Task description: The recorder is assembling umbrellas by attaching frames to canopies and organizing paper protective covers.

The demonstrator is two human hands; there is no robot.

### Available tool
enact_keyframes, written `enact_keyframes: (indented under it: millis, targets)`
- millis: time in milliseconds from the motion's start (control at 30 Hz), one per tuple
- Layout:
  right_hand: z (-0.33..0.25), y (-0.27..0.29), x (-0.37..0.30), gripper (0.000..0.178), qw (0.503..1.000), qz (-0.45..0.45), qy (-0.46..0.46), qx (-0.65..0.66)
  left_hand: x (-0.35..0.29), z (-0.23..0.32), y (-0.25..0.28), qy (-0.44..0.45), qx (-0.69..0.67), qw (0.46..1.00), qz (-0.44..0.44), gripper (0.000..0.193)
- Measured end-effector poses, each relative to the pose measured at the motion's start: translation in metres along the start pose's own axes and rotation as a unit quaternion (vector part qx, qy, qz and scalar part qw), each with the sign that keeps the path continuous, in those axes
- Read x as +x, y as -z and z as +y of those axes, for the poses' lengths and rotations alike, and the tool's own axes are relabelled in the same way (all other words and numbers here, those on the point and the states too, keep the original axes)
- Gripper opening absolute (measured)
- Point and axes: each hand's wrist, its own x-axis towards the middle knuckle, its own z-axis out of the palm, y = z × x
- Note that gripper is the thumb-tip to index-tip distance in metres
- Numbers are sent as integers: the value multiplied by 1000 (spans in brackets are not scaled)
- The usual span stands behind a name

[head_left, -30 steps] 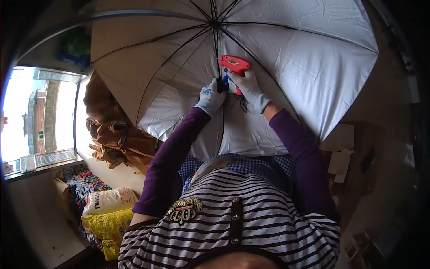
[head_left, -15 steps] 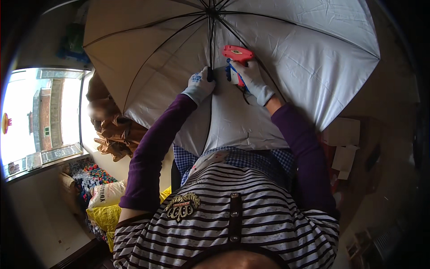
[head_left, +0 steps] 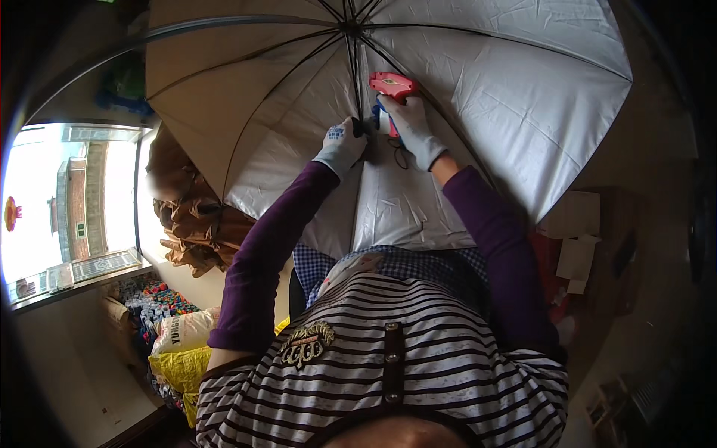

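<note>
An open umbrella with a silvery lining (head_left: 478, 97) and black ribs spreads out in front of me, its inner side facing me. My left hand (head_left: 341, 146), in a white glove, is closed at a rib just left of the middle, its fingertips around a small black part (head_left: 359, 128) I cannot make out clearly. My right hand (head_left: 415, 128), gloved too, grips a red tagging gun (head_left: 392, 84) with a blue trigger. The gun's front end is close to the left fingertips; whether it touches the black part is hidden. A thin dark loop (head_left: 401, 157) hangs below the gun.
A thick grey shaft (head_left: 149, 37) bends from the umbrella's hub across the upper left. Brown cloth (head_left: 196, 224) hangs beside a bright window (head_left: 82, 198). At lower left lie a white sack (head_left: 183, 331) and yellow bag (head_left: 179, 367). White cardboard (head_left: 575, 261) stands at right.
My left hand has shifted slightly right and down. The tagging gun has come a little left, nearer that hand. The grey shaft has swung further into view.
</note>
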Motion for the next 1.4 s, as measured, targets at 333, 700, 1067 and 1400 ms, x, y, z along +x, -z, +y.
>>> enact_keyframes:
  millis: [333, 700, 1067, 1400]
  targets:
    - [0, -32, -7, 27, 986, 139, 26, 87, -3, -28, -5, -73, -390, 912, 107, 25]
    - [-2, -18, -13, 26, 998, 37, -47, 14, 27, 13, 18, -12, -245, 950, 194, 22]
    - [-9, 4, -9, 31, 981, -71, -78, 161, 40, 19, 14, 59, -185, 962, 189, 22]
    - [8, 38, -2, 39, 864, -121, 457, -171, 47, 8, 19, 124, -202, 961, 138, 20]
